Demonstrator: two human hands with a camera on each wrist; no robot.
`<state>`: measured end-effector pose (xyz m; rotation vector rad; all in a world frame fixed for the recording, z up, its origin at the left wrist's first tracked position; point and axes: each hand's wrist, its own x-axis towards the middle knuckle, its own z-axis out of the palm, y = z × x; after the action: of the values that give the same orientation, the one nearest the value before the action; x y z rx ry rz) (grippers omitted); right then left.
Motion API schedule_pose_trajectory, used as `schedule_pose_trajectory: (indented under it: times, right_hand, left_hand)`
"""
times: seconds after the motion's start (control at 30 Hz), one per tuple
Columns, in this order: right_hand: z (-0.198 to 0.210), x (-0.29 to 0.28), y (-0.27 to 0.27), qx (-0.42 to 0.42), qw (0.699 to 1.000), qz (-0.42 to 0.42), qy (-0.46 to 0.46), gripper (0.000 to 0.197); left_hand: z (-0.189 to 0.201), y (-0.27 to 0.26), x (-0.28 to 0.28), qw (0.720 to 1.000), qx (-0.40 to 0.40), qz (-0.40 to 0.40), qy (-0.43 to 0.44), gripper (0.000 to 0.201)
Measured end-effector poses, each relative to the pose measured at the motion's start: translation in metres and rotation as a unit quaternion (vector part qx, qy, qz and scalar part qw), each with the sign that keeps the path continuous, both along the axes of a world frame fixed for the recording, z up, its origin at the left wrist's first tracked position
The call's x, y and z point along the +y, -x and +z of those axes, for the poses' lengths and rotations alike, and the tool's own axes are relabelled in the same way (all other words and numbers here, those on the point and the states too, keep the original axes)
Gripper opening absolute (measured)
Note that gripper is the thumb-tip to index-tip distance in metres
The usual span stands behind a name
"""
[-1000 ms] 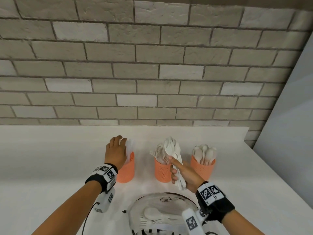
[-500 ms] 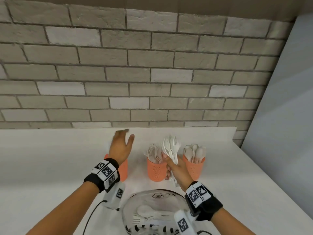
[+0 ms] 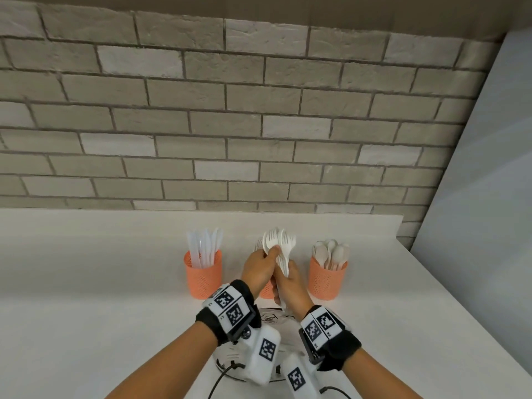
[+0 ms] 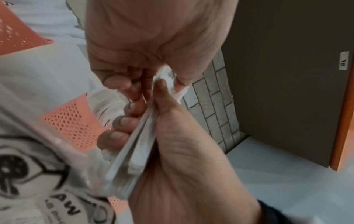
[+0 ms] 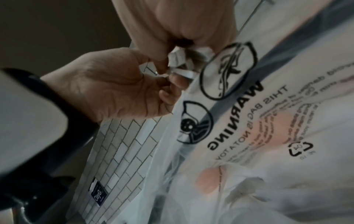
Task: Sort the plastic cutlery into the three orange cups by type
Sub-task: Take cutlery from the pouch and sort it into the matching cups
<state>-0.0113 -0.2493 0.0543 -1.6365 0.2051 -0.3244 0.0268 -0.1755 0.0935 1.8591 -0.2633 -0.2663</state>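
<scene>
Three orange cups stand in a row on the white counter. The left cup (image 3: 203, 273) holds knives and the right cup (image 3: 328, 279) holds spoons. The middle cup (image 3: 267, 290) is mostly hidden behind my hands; it shows with forks inside in the left wrist view (image 4: 72, 125). My right hand (image 3: 283, 279) grips a bundle of white forks (image 3: 280, 244) by the handles, tines up, in front of the middle cup. My left hand (image 3: 269, 253) pinches the head of one fork in that bundle. The handles (image 4: 134, 151) fan out in my right hand's grip (image 4: 145, 121).
A clear plastic bag (image 3: 273, 316) with black warning print (image 5: 239, 109) lies on the counter below my wrists. A brick wall rises behind the cups and a pale panel stands at the right. Bare counter (image 3: 86, 283) stretches to the left.
My left hand left the knife cup and came across to the fork bundle, where it now pinches a fork head. My right hand kept holding the forks near the middle cup.
</scene>
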Motion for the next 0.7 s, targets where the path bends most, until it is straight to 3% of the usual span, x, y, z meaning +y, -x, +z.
schedule_pose_trajectory:
  times: [0.2,0.47,0.7]
  right_hand:
    - [0.002,-0.007,0.006,-0.010,0.999,0.002,0.039,0.019]
    - [0.008,-0.009,0.019,0.030,0.998,0.022,-0.052,0.026]
    - [0.007,-0.016,0.020,0.018,1.000,0.000,-0.011,0.025]
  left_hand:
    - [-0.006,0.006,-0.008,0.999,-0.025,0.011,0.031,0.037]
    - [-0.005,0.008,-0.013,0.999,-0.032,0.034,0.014,0.038]
    - [-0.005,0.012,-0.016,0.997,-0.028,0.029,0.072,0.029]
